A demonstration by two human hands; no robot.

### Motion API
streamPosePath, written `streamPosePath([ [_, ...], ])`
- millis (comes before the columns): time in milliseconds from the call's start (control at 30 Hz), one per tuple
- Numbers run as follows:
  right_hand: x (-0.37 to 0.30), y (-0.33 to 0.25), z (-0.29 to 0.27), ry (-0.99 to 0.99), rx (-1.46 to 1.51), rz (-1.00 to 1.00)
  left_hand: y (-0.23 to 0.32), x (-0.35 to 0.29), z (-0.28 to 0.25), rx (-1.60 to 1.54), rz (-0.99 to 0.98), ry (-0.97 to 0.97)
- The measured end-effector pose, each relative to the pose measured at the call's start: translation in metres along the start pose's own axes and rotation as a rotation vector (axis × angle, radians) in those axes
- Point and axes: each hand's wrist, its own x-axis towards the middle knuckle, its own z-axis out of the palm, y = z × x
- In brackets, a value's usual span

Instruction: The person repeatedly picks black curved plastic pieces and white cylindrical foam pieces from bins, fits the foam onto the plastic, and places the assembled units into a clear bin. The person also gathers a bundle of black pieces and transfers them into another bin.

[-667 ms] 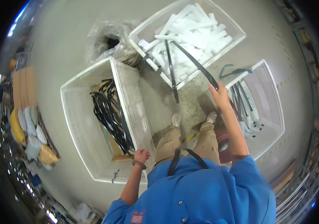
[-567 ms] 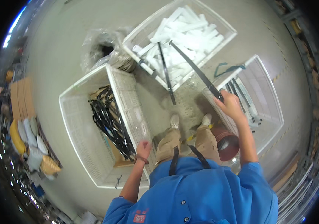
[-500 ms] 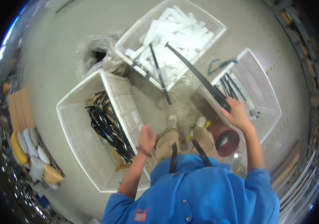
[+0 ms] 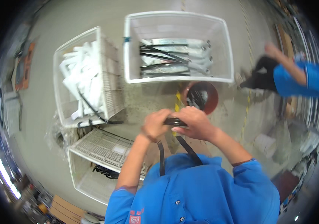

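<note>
In front of my body both hands are on a glossy black strip [image 4: 175,121], of which only a short piece shows. My left hand [image 4: 156,123] is closed around its left end. My right hand [image 4: 196,121] grips it from the right, with the thumb below. Just beyond my right hand stands a dark red bucket [image 4: 214,100] with black, shiny material inside. Past the bucket a white crate [image 4: 178,77] holds long black strips [image 4: 161,56], several in clear wrapping. The rest of the strip in my hands is hidden.
At left, a white crate [image 4: 99,48] is heaped with white pieces [image 4: 79,71]; another black strip [image 4: 86,102] leans across its rim. A third crate [image 4: 96,143], nearer me, contains black strips [image 4: 105,171]. At right a person in a blue shirt [image 4: 297,80] is blurred.
My view has turned right, bringing the strip crate ahead and a person into sight. My left hand, empty before, now holds the black strip with my right hand, close to my body.
</note>
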Motion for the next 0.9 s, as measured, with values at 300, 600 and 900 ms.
streamPosePath([
  [300,-0.162,0.398,0.193,0.018,-0.198,0.956,-0.135,-0.035,0.131,0.183,-0.43,0.221],
  [600,-0.182,0.659,0.384,-0.139,-0.238,0.959,-0.169,-0.065,0.168,-0.072,-0.54,0.689],
  [900,-0.172,0.622,0.32,-0.154,-0.198,0.897,-0.169,-0.052,0.175,-0.015,-0.529,0.745],
])
